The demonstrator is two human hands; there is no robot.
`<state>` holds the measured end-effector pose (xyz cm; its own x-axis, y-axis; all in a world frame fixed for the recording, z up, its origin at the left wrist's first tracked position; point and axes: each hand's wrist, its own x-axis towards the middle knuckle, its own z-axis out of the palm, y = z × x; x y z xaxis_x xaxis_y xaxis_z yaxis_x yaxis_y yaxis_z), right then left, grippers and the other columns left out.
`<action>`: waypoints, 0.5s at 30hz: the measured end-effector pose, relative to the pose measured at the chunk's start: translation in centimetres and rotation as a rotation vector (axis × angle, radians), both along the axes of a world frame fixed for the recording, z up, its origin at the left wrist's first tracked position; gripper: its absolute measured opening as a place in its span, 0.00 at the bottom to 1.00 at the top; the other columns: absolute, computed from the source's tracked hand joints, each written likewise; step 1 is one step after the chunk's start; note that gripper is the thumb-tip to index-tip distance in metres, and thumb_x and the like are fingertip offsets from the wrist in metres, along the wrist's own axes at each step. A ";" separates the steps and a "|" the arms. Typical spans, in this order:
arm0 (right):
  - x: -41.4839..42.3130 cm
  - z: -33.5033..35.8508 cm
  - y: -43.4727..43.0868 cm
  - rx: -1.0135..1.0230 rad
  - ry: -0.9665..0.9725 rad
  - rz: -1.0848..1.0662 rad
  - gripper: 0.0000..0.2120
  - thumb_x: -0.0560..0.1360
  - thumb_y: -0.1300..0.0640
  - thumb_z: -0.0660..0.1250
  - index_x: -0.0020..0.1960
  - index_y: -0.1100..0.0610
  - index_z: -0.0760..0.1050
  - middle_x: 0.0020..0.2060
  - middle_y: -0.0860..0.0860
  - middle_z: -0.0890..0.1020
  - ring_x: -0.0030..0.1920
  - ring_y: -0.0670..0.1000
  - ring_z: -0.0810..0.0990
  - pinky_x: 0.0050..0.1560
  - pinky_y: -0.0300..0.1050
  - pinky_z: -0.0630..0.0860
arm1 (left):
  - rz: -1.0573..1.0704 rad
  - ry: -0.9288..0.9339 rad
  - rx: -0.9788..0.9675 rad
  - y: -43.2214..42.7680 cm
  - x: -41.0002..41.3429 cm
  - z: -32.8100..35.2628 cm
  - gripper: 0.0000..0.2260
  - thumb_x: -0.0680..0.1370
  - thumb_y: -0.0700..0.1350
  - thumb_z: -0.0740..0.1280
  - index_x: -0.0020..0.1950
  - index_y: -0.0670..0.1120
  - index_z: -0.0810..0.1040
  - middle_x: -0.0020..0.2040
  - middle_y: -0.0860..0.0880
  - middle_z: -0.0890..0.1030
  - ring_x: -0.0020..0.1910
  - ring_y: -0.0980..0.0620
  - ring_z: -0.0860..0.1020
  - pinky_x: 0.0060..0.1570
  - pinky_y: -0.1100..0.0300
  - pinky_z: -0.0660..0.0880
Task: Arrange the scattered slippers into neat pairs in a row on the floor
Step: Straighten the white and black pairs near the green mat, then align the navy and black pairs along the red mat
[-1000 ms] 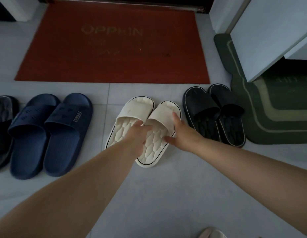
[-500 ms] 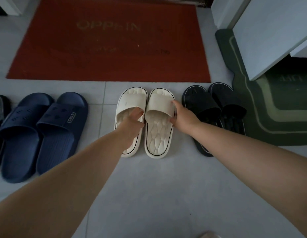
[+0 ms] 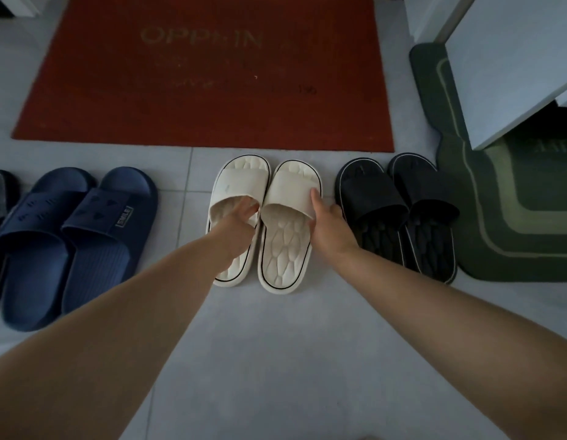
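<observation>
Far left on the floor [image 3: 275,360], blue slippers [image 3: 69,242] paired, toes slanting right. In the middle, just short of the red mat [image 3: 206,90]: left hand [image 3: 237,227] curled into the left white slipper [image 3: 240,185], fingers hooked under its strap; right hand [image 3: 329,230] clasping the outer edge of the right white slipper [image 3: 285,249], thumb laid over the strap. Just beside the right knuckles, black slippers [image 3: 399,214] set as a pair. Likely slips from here: bumping the black pair askew with a sideways nudge; twisting one white heel out of line through uneven pull on letting go
</observation>
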<state>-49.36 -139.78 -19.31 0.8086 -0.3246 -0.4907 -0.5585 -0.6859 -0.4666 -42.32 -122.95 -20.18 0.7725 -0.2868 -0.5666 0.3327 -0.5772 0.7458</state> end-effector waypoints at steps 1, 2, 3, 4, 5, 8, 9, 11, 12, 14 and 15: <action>-0.1 0.1 0.0 -0.004 0.008 0.028 0.31 0.79 0.58 0.53 0.75 0.45 0.41 0.69 0.60 0.59 0.64 0.60 0.69 0.65 0.51 0.65 | -0.054 -0.014 0.073 -0.3 0.0 0.2 0.26 0.74 0.29 0.57 0.61 0.57 0.72 0.71 0.52 0.67 0.43 0.69 0.67 0.38 0.78 0.67; -0.2 0.3 0.0 -0.008 0.017 0.059 0.32 0.78 0.58 0.53 0.75 0.46 0.40 0.68 0.61 0.59 0.62 0.60 0.70 0.64 0.51 0.66 | -0.089 -0.015 0.151 -0.5 -0.2 0.6 0.27 0.74 0.31 0.57 0.67 0.55 0.68 0.72 0.50 0.65 0.46 0.67 0.69 0.38 0.78 0.70; -0.2 0.5 0.0 -0.012 0.029 0.078 0.32 0.78 0.59 0.54 0.75 0.47 0.40 0.67 0.61 0.61 0.60 0.60 0.72 0.63 0.51 0.68 | -0.089 0.010 0.231 -0.7 -0.6 1.1 0.28 0.73 0.32 0.56 0.68 0.58 0.64 0.69 0.48 0.67 0.49 0.58 0.74 0.40 0.69 0.74; -0.1 0.9 0.1 -0.026 0.043 0.080 0.33 0.78 0.60 0.55 0.76 0.48 0.40 0.66 0.61 0.61 0.58 0.61 0.73 0.61 0.52 0.69 | -0.089 0.025 0.303 -0.9 -1.0 1.9 0.28 0.72 0.34 0.56 0.66 0.61 0.63 0.64 0.46 0.69 0.49 0.48 0.75 0.42 0.60 0.75; 0.1 1.2 0.4 -0.056 0.060 0.066 0.34 0.77 0.60 0.56 0.76 0.49 0.40 0.66 0.62 0.61 0.59 0.61 0.73 0.61 0.52 0.69 | -0.109 0.016 0.353 -1.1 -1.3 2.5 0.28 0.72 0.36 0.56 0.67 0.61 0.62 0.58 0.46 0.70 0.49 0.43 0.75 0.41 0.56 0.75; 0.6 2.8 2.2 -0.185 0.086 -0.029 0.39 0.74 0.56 0.62 0.75 0.57 0.40 0.73 0.61 0.52 0.69 0.64 0.59 0.70 0.55 0.58 | -0.178 -0.005 0.320 -0.6 -1.6 4.1 0.28 0.75 0.35 0.57 0.72 0.57 0.61 0.61 0.47 0.68 0.51 0.42 0.74 0.37 0.62 0.70; 0.9 3.5 3.3 -0.182 0.066 -0.020 0.41 0.74 0.54 0.63 0.75 0.58 0.39 0.74 0.60 0.49 0.72 0.65 0.54 0.72 0.56 0.54 | -0.221 -0.033 0.271 0.5 -1.1 4.4 0.28 0.75 0.34 0.57 0.71 0.57 0.62 0.65 0.48 0.68 0.55 0.43 0.74 0.39 0.63 0.69; 2.1 5.5 6.0 -0.162 0.007 0.149 0.40 0.73 0.52 0.63 0.75 0.58 0.42 0.75 0.59 0.46 0.73 0.63 0.48 0.73 0.55 0.51 | -0.329 -0.103 0.204 4.3 0.4 6.0 0.26 0.76 0.34 0.57 0.69 0.56 0.65 0.66 0.49 0.69 0.57 0.47 0.73 0.43 0.62 0.70; 2.8 6.7 7.5 -0.154 -0.025 0.275 0.37 0.73 0.52 0.63 0.75 0.56 0.46 0.75 0.58 0.48 0.73 0.62 0.50 0.72 0.55 0.53 | -0.395 -0.141 0.206 7.0 1.4 6.9 0.24 0.76 0.35 0.58 0.69 0.54 0.66 0.66 0.49 0.71 0.57 0.50 0.74 0.47 0.62 0.71; 4.2 9.4 11.0 -0.161 -0.028 0.540 0.29 0.73 0.54 0.63 0.72 0.54 0.57 0.72 0.57 0.56 0.70 0.61 0.56 0.69 0.52 0.59 | -0.532 -0.205 0.303 13.3 3.7 8.6 0.22 0.77 0.38 0.61 0.70 0.51 0.66 0.65 0.49 0.73 0.56 0.52 0.75 0.53 0.61 0.72; 4.9 10.6 12.8 -0.184 0.003 0.677 0.25 0.73 0.55 0.62 0.69 0.54 0.62 0.70 0.57 0.61 0.68 0.60 0.60 0.67 0.51 0.62 | -0.582 -0.225 0.376 16.6 4.9 9.4 0.22 0.77 0.39 0.62 0.70 0.51 0.66 0.65 0.48 0.74 0.56 0.51 0.76 0.54 0.59 0.74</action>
<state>-44.50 -126.97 -8.71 0.8610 0.1717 -0.4787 0.0183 -0.9512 -0.3082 -37.39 -106.37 -10.79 0.6635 -0.5037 -0.5531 -0.2443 -0.8447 0.4762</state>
